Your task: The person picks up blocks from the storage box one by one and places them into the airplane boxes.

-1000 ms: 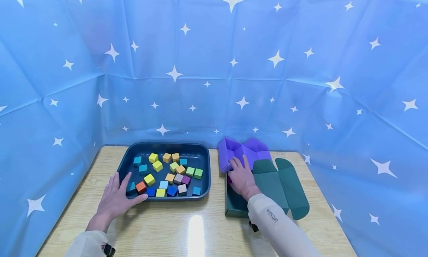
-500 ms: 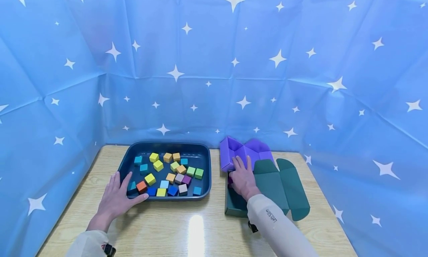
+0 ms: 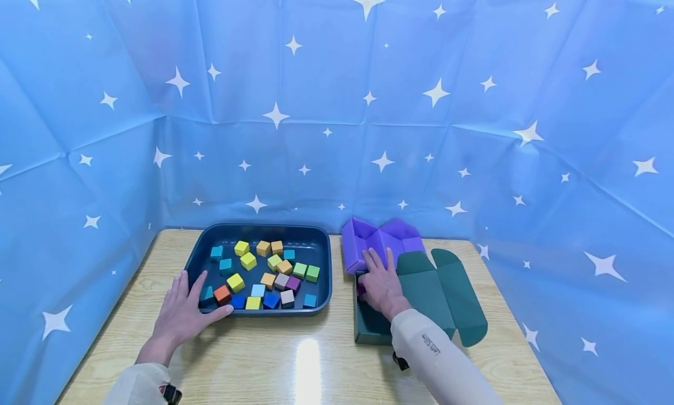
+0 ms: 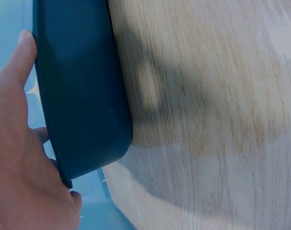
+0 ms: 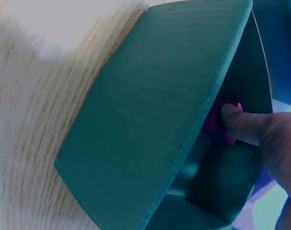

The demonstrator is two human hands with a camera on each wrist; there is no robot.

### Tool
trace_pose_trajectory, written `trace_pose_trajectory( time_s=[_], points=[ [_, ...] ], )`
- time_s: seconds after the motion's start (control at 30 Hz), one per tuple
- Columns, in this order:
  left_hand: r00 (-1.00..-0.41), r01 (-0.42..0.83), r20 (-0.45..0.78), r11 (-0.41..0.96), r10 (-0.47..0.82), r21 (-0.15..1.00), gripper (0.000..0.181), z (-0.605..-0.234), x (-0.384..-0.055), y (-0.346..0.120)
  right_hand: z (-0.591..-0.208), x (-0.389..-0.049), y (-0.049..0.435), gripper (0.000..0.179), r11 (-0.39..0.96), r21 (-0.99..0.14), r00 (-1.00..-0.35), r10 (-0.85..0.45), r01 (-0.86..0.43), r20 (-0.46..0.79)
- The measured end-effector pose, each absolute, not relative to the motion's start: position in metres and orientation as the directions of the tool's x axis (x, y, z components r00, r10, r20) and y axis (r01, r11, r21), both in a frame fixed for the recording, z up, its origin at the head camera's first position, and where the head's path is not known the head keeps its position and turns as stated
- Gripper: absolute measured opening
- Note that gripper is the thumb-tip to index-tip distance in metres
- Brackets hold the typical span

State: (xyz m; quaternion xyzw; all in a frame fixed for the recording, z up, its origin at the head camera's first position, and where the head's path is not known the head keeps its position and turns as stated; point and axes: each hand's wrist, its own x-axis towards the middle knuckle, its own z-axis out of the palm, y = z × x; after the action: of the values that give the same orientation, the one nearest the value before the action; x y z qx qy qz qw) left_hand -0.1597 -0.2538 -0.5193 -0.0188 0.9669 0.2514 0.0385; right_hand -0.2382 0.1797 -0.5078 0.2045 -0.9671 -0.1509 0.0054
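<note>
At the left, a dark blue tray (image 3: 327, 288) holds several coloured cubes. My left hand (image 3: 181, 314), fingers spread, rests over its near left corner, and the left wrist view shows the thumb along the rim (image 4: 41, 79). To the right stands an open dark green box (image 3: 371, 333). My right hand (image 3: 383, 283) reaches over its far left corner with fingers extended. Inside that corner, the thumb (image 5: 246, 125) presses on a purple cube (image 5: 213, 123). The other right fingers are hidden in the right wrist view.
Directly behind the green box is an open purple box (image 3: 379, 241). The green box's lid (image 3: 460, 302) lies folded out to the right. A blue star-patterned cloth (image 3: 316, 177) encloses the wooden table (image 3: 263, 358) at the back and sides.
The purple box has shifted slightly to the left behind my right hand. My right hand has barely moved at the green box's corner. My left hand stays on the tray's corner.
</note>
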Motion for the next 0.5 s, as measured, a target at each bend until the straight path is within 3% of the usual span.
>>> trace_pose_trajectory(
  time_s=[0.5],
  points=[
    [-0.996, -0.059, -0.084, 0.875, -0.022, 0.48, 0.121, -0.5198, -0.1596, -0.2535, -0.5014, -0.2418, 0.1859, 0.032, 0.912, 0.173, -0.927, -0.374, -0.371, -0.014]
  ],
)
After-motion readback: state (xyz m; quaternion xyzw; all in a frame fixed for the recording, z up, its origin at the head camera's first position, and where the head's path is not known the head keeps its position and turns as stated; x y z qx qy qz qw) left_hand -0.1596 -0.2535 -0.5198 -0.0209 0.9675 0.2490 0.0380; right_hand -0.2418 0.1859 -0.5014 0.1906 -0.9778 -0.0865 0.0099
